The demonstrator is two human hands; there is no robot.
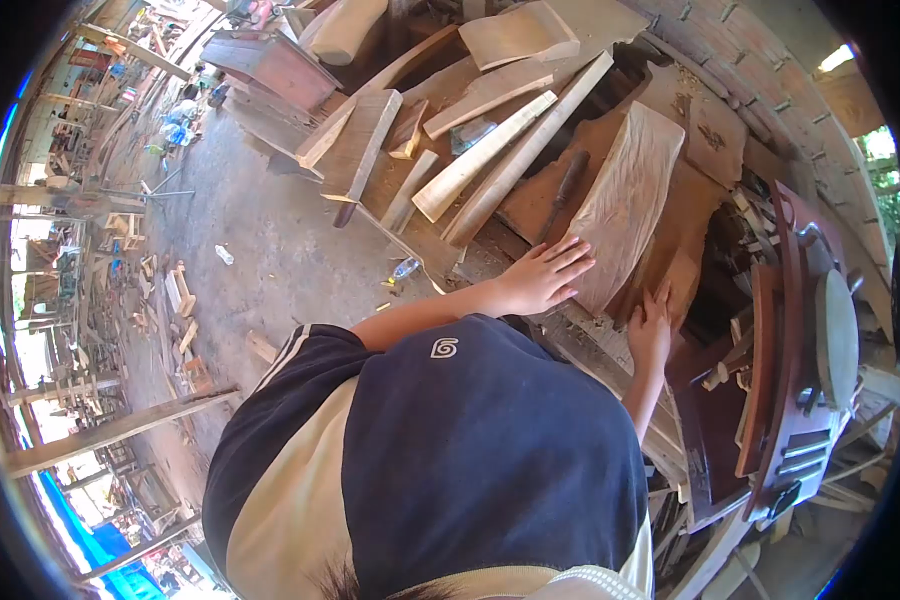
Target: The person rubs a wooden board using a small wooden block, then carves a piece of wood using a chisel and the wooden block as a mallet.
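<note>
Navy shirt (490,430) fills the space nearest the camera. Just past it lies the slab (632,195), a long, pale piece of wood with a wavy face, its near end at the hands and its far end pointing away over other timber.

The left hand (550,277) is open, fingers a little spread, laid across the slab's near left edge; it rests there and does not seem to grip. The right hand (651,323) is open too, fingers stretched out onto a brown board (681,287) just right of the slab; whether any fingertip hooks an edge, I cannot tell.

The slab should be stiff and fairly heavy, hardly fragile, though a thin edge might splinter. Its face looks dry, perhaps dusty, so a flat palm could slide. Best hold would be 1 hand on each long edge near mid-length, fingers tucked under, to keep the weight balanced.

Left of the slab lies a dark rod (567,192), and beyond that 2 long strips, the paler (480,158) nearer the floor (290,245). A bottle (405,268) lies down there. To the right are dark red panels (760,370).
</note>
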